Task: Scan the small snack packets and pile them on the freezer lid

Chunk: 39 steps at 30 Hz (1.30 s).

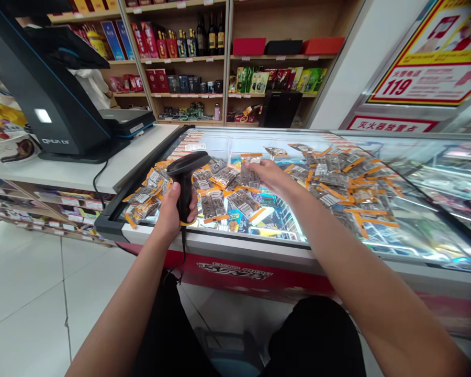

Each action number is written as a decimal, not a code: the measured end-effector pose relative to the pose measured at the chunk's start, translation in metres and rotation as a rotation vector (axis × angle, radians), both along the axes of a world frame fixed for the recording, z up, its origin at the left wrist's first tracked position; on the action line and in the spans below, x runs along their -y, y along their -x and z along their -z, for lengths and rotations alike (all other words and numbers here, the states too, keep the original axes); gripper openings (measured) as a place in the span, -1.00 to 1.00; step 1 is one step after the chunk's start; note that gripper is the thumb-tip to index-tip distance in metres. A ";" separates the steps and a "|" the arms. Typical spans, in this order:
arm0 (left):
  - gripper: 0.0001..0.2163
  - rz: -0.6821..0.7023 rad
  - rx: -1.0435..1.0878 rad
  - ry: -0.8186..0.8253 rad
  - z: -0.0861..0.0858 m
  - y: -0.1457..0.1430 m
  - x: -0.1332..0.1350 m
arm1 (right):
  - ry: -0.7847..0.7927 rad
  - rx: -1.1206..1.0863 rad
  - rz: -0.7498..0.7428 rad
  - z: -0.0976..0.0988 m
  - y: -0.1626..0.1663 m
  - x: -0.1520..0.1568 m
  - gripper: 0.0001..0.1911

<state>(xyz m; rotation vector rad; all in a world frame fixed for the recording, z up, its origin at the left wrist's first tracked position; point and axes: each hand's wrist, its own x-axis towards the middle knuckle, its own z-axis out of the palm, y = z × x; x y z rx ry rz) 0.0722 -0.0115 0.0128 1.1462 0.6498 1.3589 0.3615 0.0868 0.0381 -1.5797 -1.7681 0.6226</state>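
My left hand (pixel 172 209) is wrapped round the handle of a black barcode scanner (pixel 185 180), its head pointing up and away, a cable hanging below. My right hand (pixel 270 175) pinches the edge of a small clear snack packet (pixel 251 170) with orange ends, held over the glass top of the chest freezer. Many similar packets lie about: one pile (pixel 147 191) is left of the scanner, a few packets (pixel 214 204) lie between my hands, and a larger pile (pixel 345 175) spreads to the right of my right wrist.
A checkout counter (pixel 98 170) with a dark register stand (pixel 58 94) is at the left. Behind the chest freezer (pixel 235 248) rise shelves (pixel 184 60) of bottles and boxes. A black box-shaped device (pixel 280 109) stands behind the glass. My knees touch near the freezer's front.
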 end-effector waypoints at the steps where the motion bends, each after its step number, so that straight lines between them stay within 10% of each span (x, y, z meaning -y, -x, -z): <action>1: -0.34 -0.022 0.013 0.005 0.000 0.000 -0.001 | 0.052 0.017 0.030 0.000 -0.002 0.001 -0.41; 6: -0.38 -0.075 0.014 -0.008 -0.001 -0.001 0.000 | 0.116 0.170 0.142 -0.008 -0.019 0.008 -0.04; 17: -0.38 -0.072 0.024 -0.019 -0.001 -0.001 0.002 | 0.049 0.645 -0.166 0.022 -0.018 0.089 0.24; 26: -0.43 -0.230 0.182 -0.073 -0.004 0.042 0.001 | 0.026 0.688 -0.286 0.027 -0.015 0.053 0.26; 39: -0.51 -0.411 0.158 -0.090 0.001 0.126 0.011 | -0.018 0.730 -0.264 0.026 0.070 0.001 0.22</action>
